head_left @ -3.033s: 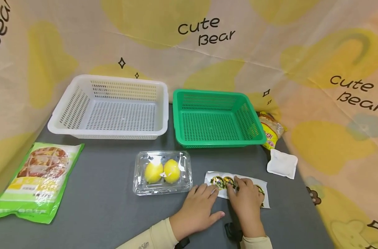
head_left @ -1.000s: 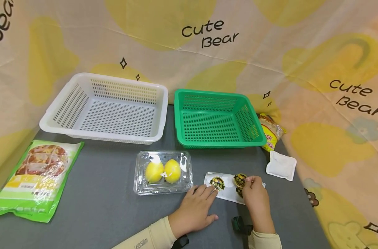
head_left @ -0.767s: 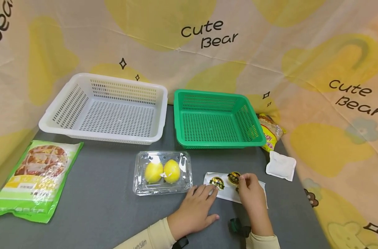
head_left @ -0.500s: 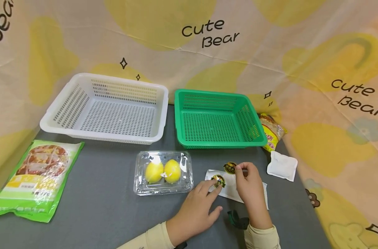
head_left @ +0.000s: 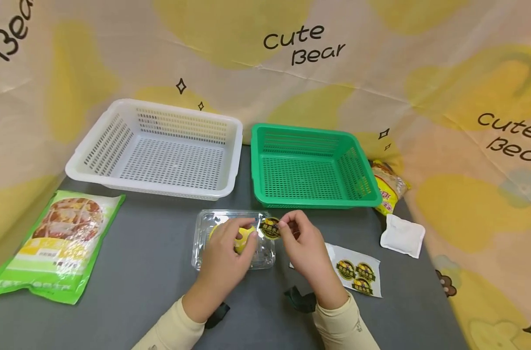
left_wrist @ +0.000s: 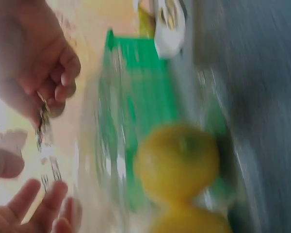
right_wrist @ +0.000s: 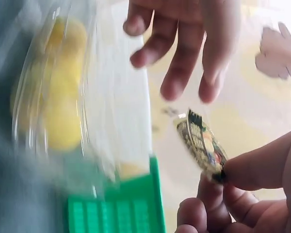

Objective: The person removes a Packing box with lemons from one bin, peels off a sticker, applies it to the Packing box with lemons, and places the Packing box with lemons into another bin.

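In the head view my right hand (head_left: 307,250) pinches a round black-and-gold sticker (head_left: 270,228) by its edge, between thumb and finger. The sticker is held above the right part of a clear plastic clamshell box (head_left: 264,255). Two lemons (left_wrist: 177,160) lie inside that box, partly covered by my left hand in the head view. My left hand (head_left: 223,255) hovers over the box with fingers spread and slightly bent, holding nothing; the right wrist view shows its fingertips (right_wrist: 172,90) apart from the sticker. A white sticker sheet (head_left: 372,288) with several stickers lies right of my right hand.
A white basket (head_left: 156,187) and a green basket (head_left: 309,200) stand at the back. A green food bag (head_left: 55,243) lies at left. Beyond the green basket's right side are a yellow snack packet (head_left: 385,189) and a small white pouch (head_left: 403,236).
My right hand has peeled a sticker off the sheet and carried it left to the clamshell box. My left hand has left the sheet and moved left over the box.
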A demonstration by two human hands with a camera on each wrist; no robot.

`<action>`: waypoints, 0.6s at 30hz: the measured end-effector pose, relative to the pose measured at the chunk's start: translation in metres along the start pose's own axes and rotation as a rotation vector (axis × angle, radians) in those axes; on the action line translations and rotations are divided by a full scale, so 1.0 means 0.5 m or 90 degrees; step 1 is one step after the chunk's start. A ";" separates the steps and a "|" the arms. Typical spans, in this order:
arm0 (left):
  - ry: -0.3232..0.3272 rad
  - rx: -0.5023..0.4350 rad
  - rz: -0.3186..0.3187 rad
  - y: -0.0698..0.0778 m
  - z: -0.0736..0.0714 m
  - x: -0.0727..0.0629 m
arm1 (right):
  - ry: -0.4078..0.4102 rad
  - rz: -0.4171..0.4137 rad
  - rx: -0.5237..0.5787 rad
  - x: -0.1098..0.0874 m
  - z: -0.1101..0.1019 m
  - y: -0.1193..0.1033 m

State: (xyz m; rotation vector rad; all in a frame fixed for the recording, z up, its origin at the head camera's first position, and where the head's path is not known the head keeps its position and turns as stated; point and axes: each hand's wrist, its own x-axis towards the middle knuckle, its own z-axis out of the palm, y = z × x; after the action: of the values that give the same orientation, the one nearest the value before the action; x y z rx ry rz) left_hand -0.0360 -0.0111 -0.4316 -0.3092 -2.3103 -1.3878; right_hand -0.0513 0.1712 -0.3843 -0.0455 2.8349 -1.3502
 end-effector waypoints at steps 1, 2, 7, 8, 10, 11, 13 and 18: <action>-0.002 0.006 -0.010 -0.008 -0.008 0.004 | -0.012 -0.010 -0.001 0.003 0.010 -0.006; -0.002 0.009 -0.013 -0.016 -0.015 0.008 | -0.022 -0.020 -0.003 0.007 0.019 -0.010; 0.002 0.004 -0.009 -0.051 -0.042 0.017 | -0.055 -0.048 -0.021 0.023 0.056 -0.023; 0.003 0.005 -0.009 -0.056 -0.047 0.018 | -0.060 -0.050 -0.022 0.026 0.062 -0.024; 0.002 0.012 -0.014 -0.063 -0.055 0.017 | -0.066 -0.053 -0.027 0.030 0.074 -0.028; 0.000 0.018 -0.021 -0.066 -0.058 0.016 | -0.068 -0.054 -0.030 0.031 0.079 -0.029; -0.007 0.030 -0.037 -0.068 -0.062 0.016 | -0.072 -0.055 -0.037 0.033 0.089 -0.031; -0.012 0.066 -0.031 -0.075 -0.063 0.014 | -0.061 -0.067 -0.080 0.034 0.109 -0.031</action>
State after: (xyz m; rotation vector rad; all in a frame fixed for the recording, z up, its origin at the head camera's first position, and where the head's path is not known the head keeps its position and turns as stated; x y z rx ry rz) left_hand -0.0494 -0.0569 -0.4446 -0.2372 -2.4094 -1.2867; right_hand -0.0672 0.1187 -0.4065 -0.2548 2.8687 -1.1496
